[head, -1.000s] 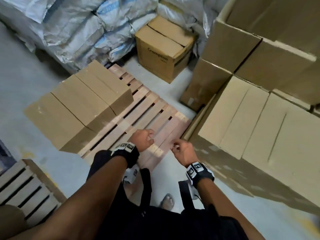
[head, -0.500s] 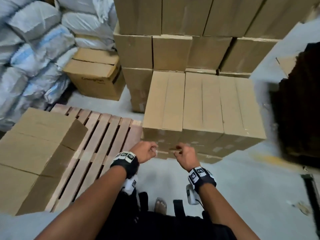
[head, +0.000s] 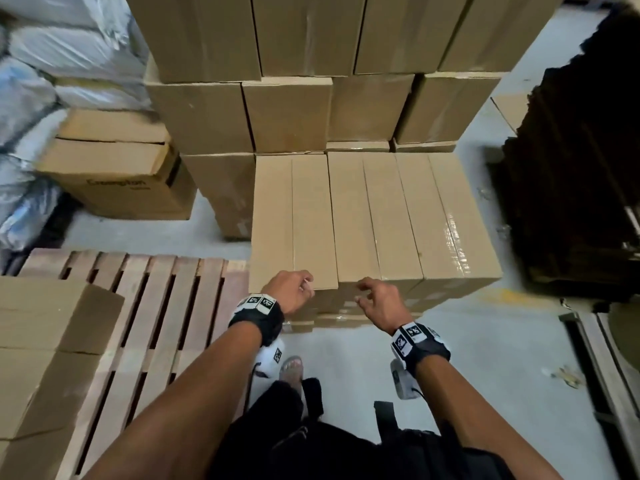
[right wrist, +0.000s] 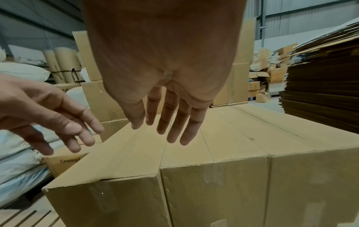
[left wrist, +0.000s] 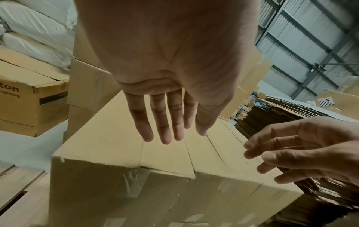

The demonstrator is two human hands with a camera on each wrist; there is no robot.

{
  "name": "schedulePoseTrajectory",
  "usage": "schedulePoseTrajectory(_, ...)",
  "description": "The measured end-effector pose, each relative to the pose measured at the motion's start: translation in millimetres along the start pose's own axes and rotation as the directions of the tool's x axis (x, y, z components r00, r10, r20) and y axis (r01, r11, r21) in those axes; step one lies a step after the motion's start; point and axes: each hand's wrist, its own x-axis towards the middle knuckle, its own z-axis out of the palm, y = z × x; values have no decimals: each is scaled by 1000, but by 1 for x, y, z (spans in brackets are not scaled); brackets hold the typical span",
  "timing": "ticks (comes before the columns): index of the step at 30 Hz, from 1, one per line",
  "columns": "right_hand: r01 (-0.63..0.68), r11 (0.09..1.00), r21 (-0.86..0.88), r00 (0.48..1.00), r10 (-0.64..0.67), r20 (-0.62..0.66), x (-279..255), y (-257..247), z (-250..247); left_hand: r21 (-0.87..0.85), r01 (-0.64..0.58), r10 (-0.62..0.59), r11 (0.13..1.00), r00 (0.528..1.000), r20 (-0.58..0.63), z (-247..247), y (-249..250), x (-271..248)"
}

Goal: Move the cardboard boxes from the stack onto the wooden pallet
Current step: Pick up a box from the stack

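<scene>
We extend our left hand and right hand, fingers loose and holding nothing, over the near edge of the cardboard box stack, beside the wooden pallet.

cardboard boxes: plain tan | wooden pallet: pale reddish-brown slats | sacks: white-blue | wrist bands: black, black-and-white square markers | floor: grey

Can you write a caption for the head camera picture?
Both hands, left and right, reach open toward the front boxes beside the half-loaded pallet.
</scene>
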Motion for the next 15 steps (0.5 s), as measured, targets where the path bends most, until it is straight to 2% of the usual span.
schedulePoseTrajectory(4, 77, 995, -62, 995, -73, 72, 57, -20, 5, 21, 57, -56, 998, 998, -30, -26, -24, 39)
schedulePoseTrajectory(10, 154, 969, -193, 980, -125, 153, 146, -33, 37, 191, 68, -48, 979, 993, -104, -54, -85, 101)
schedulePoseTrajectory(15, 202, 932, -302, 977, -172, 123, 202, -30, 61, 267, 59, -12, 962, 984, -176, -61, -133, 152)
